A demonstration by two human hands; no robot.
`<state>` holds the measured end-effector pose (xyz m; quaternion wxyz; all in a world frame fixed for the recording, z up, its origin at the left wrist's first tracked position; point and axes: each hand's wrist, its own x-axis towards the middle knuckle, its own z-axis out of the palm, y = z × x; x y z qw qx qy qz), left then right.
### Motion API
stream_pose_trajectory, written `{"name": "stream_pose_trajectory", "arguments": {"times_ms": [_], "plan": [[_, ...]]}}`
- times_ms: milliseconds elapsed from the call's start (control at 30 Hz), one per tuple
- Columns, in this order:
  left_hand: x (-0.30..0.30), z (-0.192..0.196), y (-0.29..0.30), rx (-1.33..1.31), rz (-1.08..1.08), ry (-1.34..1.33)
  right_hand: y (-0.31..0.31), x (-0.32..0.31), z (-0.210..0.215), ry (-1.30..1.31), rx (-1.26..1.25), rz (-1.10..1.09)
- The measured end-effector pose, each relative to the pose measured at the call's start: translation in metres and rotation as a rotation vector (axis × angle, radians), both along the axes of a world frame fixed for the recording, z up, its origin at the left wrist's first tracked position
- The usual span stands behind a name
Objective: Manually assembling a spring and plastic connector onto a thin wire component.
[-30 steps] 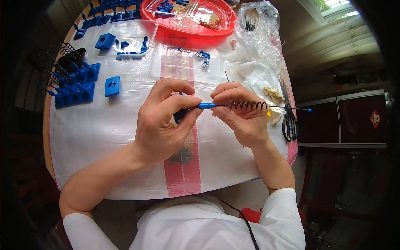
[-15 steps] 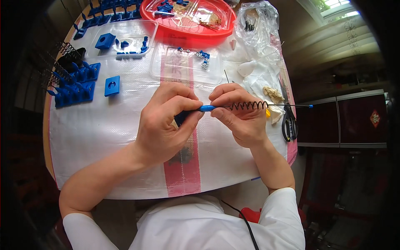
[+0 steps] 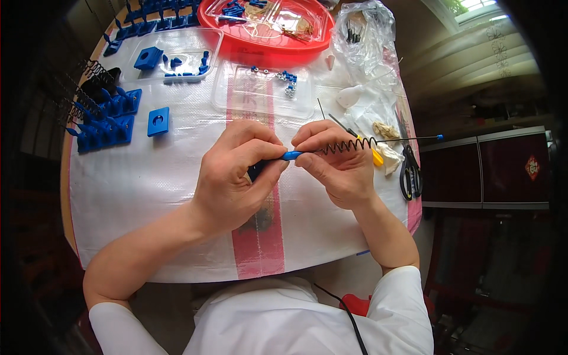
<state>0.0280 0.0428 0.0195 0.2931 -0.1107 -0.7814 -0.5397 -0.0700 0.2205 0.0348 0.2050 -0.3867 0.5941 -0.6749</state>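
Above the middle of the table my two hands meet at a small blue plastic piece (image 3: 290, 155). My left hand (image 3: 236, 174) pinches its left end between thumb and fingers; a darker blue part shows partly under that palm. With thumb and forefinger, my right hand (image 3: 337, 165) grips the right end, where a black coil spring (image 3: 349, 146) begins. The spring runs out past my right fingers into a straight black wire, tipped by a small blue cap (image 3: 439, 137). How the piece joins the spring is hidden by my fingertips.
Blue bases with springs (image 3: 106, 133) stand at left, beside a loose blue square block (image 3: 158, 121). Clear plastic trays (image 3: 222, 97) with small parts and a red basin (image 3: 266, 56) lie beyond. Scissors (image 3: 409, 174), a yellow-handled screwdriver (image 3: 377, 157) and a plastic bag (image 3: 364, 41) are at right.
My right hand has shifted slightly left, and the outer end of the spring and wire has tilted upward. More of the yellow-handled screwdriver shows. Both hands keep their grip.
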Motion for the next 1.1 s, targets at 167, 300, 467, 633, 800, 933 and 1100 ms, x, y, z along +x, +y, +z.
{"name": "stream_pose_trajectory", "arguments": {"times_ms": [167,300,467,633,800,933,1100], "plan": [[0.003,0.001,0.002,0.118,-0.083,-0.197,0.0,-0.001,-0.002,-0.035,0.024,0.005],[0.006,0.008,0.008,0.355,-0.181,-0.403,0.001,-0.007,-0.004,-0.103,0.02,0.042],[0.008,0.009,0.008,0.594,-0.281,-0.639,0.001,-0.008,-0.004,-0.18,0.021,0.049],[0.006,0.006,0.005,0.774,-0.414,-0.699,0.002,-0.011,-0.009,-0.264,0.015,0.071],[0.005,0.005,0.003,0.892,-0.498,-0.76,0.003,-0.013,-0.011,-0.345,0.016,0.101],[0.004,0.0,0.002,0.908,-0.584,-0.748,0.001,-0.011,-0.01,-0.422,-0.004,0.111],[0.004,-0.004,0.001,0.92,-0.612,-0.781,-0.002,-0.007,-0.011,-0.482,0.007,0.064]]}}
